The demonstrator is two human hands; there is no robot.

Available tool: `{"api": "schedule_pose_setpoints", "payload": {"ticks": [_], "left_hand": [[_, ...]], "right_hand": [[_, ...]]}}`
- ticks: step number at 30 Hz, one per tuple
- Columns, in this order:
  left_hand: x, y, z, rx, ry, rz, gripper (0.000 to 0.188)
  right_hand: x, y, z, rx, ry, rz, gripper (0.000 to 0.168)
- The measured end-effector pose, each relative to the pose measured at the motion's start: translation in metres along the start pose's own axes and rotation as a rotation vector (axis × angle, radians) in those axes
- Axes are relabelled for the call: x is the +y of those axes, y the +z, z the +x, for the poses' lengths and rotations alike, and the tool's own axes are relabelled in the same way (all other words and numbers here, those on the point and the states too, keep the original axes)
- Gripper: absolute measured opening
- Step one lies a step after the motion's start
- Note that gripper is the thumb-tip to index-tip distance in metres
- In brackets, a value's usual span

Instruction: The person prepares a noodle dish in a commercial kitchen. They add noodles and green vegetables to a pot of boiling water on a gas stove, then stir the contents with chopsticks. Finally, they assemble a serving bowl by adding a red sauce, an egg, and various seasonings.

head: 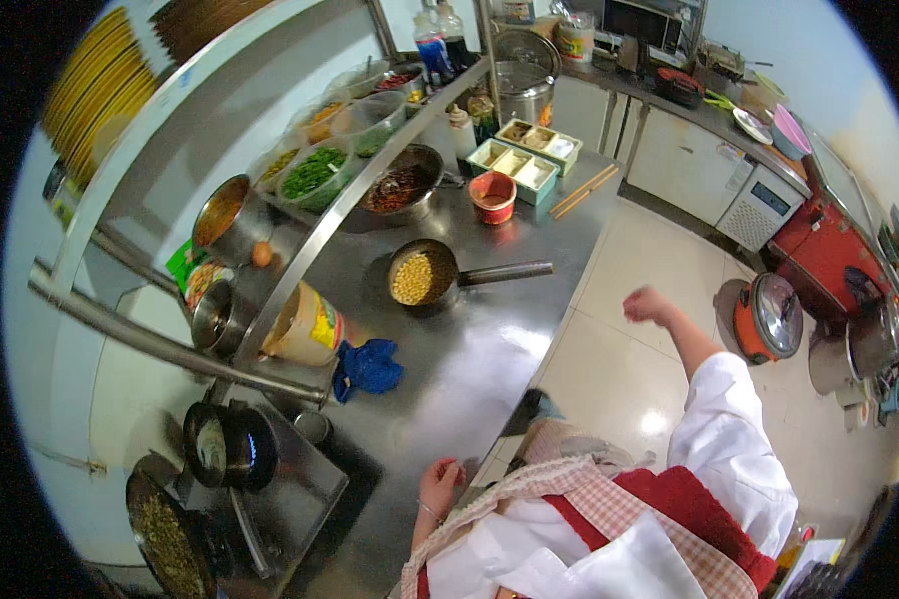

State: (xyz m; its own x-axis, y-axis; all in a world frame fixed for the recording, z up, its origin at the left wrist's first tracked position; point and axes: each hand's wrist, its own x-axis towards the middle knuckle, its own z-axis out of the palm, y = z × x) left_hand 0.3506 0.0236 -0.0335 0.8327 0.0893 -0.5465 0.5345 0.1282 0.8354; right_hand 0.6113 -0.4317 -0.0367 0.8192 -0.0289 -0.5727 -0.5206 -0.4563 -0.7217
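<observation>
My left hand (440, 485) hovers at the near edge of the steel table (434, 419), its fingers curled; no object shows in it. Out over the tiled floor, my right hand (648, 305) is loosely closed, slightly blurred, with nothing visible in it. Before me on the table stands a small long-handled metal pan (443, 258) holding yellow kernels or beans (413, 280). Its handle points right, apart from both hands. A blue cloth (371, 367) lies crumpled beside a tan plastic bucket (307, 329).
A steel shelf rail (367, 176) crosses above the table. At lower left, a frying pan (210, 442) sits over a blue flame. Chopsticks (584, 192), seasoning boxes (515, 168), a red tub (492, 198) and a bowl of greens (315, 176) stand farther back. An orange cooker (768, 318) is on the floor.
</observation>
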Motion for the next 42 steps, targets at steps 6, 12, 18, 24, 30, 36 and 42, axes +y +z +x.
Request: {"api": "schedule_pose_setpoints", "payload": {"ticks": [6,12,18,24,30,36,42], "left_hand": [[0.014,0.06,0.055,0.08,-0.086,-0.025,0.02],[0.054,0.138,0.105,0.025,-0.072,-0.041,0.023],[0.05,0.16,0.105,0.245,-0.121,-0.062,0.023],[0.045,0.161,0.126,0.249,-0.029,-0.191,0.019],[0.031,0.157,0.125,0.331,-0.028,-0.291,0.019],[0.023,0.121,0.107,0.337,-0.018,-0.187,0.022],[-0.009,0.074,0.088,0.3,0.044,-0.157,0.024]], "right_hand": [[-0.084,-0.049,0.136,0.179,-0.133,0.246,0.006],[-0.078,-0.099,0.335,0.466,-0.073,-0.115,0.033],[-0.167,-0.079,0.318,0.278,-0.164,-1.403,0.03],[-0.109,-0.116,0.431,0.353,-0.072,-1.047,0.021],[-0.118,-0.126,0.373,-0.169,-0.136,0.335,0.02],[-0.162,-0.186,0.272,-0.428,-0.5,0.679,0.013],[-0.277,-0.082,0.063,-0.123,-0.749,0.796,0.02]]}}
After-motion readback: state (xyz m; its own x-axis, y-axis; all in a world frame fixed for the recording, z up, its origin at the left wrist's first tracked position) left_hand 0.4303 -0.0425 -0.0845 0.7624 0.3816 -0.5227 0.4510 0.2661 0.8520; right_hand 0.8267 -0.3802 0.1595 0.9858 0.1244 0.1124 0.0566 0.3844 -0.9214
